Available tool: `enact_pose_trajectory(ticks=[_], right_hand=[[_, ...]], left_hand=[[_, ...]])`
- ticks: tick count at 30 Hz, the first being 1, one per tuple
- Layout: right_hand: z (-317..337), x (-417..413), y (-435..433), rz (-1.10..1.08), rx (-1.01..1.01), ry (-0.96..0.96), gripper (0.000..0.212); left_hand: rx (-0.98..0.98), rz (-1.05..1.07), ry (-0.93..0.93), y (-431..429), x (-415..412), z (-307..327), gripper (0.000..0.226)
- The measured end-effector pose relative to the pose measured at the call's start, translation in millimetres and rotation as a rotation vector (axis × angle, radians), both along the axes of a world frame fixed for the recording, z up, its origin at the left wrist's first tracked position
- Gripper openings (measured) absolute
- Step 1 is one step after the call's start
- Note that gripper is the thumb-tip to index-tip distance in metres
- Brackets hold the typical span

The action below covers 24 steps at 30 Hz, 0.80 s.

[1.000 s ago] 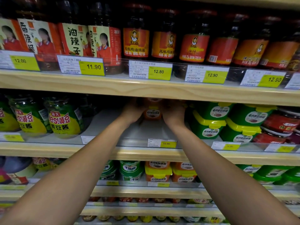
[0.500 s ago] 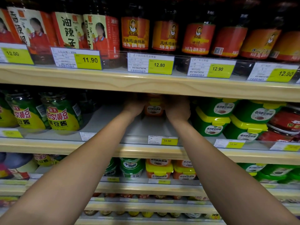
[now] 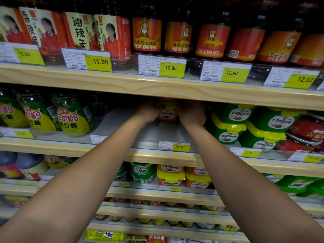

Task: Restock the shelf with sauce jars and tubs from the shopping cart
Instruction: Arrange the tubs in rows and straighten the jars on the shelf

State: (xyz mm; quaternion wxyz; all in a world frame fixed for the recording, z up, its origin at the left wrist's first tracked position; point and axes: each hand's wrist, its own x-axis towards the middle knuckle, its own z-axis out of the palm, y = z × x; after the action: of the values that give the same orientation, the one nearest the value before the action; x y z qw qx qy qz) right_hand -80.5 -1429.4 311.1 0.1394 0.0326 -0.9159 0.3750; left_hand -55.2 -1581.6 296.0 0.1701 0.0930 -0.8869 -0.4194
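Note:
An orange sauce tub (image 3: 167, 114) with a yellow lid sits deep in the middle shelf (image 3: 122, 123), partly hidden under the wooden shelf edge above. My left hand (image 3: 149, 112) grips its left side and my right hand (image 3: 192, 114) grips its right side. Both arms reach in from below. A second orange tub seems stacked above it, mostly hidden in shadow. The shopping cart is out of view.
Green tubs with yellow lids (image 3: 229, 127) stand right of my hands, green-yellow soybean jars (image 3: 73, 118) to the left. Bare grey shelf floor lies between them. Chilli oil jars (image 3: 147, 35) fill the shelf above; orange tubs (image 3: 171, 176) sit on the shelf below.
Both hands stayed on the orange tub and pushed it slightly deeper into the shelf. The camera moved closer and a little lower.

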Motion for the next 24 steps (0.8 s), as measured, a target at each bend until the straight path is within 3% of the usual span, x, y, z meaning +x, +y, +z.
enact_pose_trajectory(ticks=[6, 11, 16, 19, 24], right_hand=[[0.0, 6.0, 4.0, 0.205, 0.090, -0.001, 0.048], [3.1, 23.6, 13.9, 0.342, 0.161, -0.015, 0.071], [-10.8, 40.7, 31.1, 0.274, 0.335, 0.054, 0.072], [-10.9, 72.5, 44.6, 0.183, 0.451, 0.191, 0.067], [-15.4, 119.8, 65.7, 0.160, 0.554, 0.352, 0.066]], left_hand=[[-0.017, -0.032, -0.047, 10.1, 21.1, 1.9, 0.055], [-0.121, -0.070, -0.064, 17.8, 44.6, 10.3, 0.035], [-0.285, -0.079, -0.029, 12.1, 79.5, 8.0, 0.062], [-0.458, -0.033, 0.010, 4.6, 110.1, 2.0, 0.076], [-0.680, -0.048, 0.069, 6.0, 174.7, -15.3, 0.077]])
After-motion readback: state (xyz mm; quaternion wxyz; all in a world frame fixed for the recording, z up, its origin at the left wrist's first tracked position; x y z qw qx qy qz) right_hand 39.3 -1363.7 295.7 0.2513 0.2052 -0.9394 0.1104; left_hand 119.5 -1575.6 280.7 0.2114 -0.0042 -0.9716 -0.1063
